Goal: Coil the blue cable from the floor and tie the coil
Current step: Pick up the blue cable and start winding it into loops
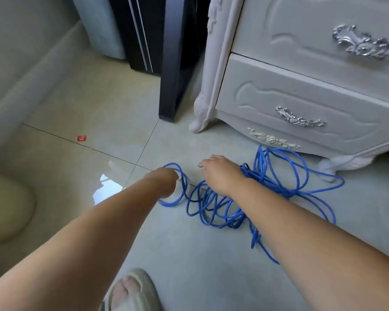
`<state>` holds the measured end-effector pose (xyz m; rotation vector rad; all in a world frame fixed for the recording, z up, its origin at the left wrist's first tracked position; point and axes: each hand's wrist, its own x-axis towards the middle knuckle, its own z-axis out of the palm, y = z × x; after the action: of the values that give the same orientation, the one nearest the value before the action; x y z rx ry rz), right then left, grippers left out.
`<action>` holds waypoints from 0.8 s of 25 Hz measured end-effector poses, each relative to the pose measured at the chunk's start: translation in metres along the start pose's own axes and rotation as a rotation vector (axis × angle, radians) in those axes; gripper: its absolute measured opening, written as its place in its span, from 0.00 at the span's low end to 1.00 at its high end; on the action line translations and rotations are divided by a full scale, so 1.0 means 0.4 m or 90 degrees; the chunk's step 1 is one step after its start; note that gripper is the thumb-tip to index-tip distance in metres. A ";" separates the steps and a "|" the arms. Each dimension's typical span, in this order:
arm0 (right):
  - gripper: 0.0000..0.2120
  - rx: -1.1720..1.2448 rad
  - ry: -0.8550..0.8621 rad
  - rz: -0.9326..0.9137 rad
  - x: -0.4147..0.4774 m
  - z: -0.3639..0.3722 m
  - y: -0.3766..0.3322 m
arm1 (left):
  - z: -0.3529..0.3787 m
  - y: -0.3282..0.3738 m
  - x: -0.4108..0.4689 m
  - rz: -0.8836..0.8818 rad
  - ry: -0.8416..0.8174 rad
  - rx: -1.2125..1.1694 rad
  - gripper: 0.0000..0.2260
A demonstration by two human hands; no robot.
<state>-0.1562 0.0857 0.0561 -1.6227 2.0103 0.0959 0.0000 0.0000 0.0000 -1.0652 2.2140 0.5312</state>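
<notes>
The blue cable (255, 176) lies on the tiled floor (189, 254) in a loose tangle of loops, just in front of a white cabinet (279, 93) with carved drawers. Its farthest loops reach the cabinet's lower edge and its curved right foot. One strand trails back toward the person, and part of its run is covered by the right forearm.

The left hand (166, 182) reaches down to the smaller set of loops at the left end of the tangle. It is seen from behind the wrist, so the fingers are hidden. Cable curves round its far side, but whether the hand grips it cannot be told.

The right hand (220, 173) hangs over the middle of the tangle with its back turned up and its fingers (202, 164) bent down toward the floor. A thick bunch of cable runs under its wrist. The palm is out of sight, so it is unclear whether this hand holds any strand; none shows at the fingertips.

A dark upright panel (173, 63) stands to the left of the cabinet. The upper silver handle (366, 44) is partly cut by the right edge; the lower handle (300, 118) shows whole. A small red scrap (81, 138) lies on the floor well away to the left, too small to identify. A pale rounded shape (5, 205) at the left edge is blurred and cut off. At the bottom edge, a grey slipper (133, 288) with toes showing is partly cropped.
</notes>
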 end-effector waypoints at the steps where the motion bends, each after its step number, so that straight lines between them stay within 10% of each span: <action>1: 0.18 -0.004 -0.018 0.006 0.013 0.008 -0.001 | 0.005 0.008 0.016 0.005 -0.001 -0.039 0.19; 14: 0.19 0.181 0.005 0.079 -0.045 0.006 0.038 | -0.103 0.055 -0.061 -0.069 0.057 -0.615 0.07; 20: 0.18 0.494 0.024 0.145 -0.211 -0.105 -0.003 | -0.270 0.165 -0.254 0.076 -0.021 -0.923 0.04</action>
<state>-0.1604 0.1438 0.1302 -0.9067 1.9001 -0.5665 -0.0418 0.0321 0.1535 -1.4680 1.6385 2.3388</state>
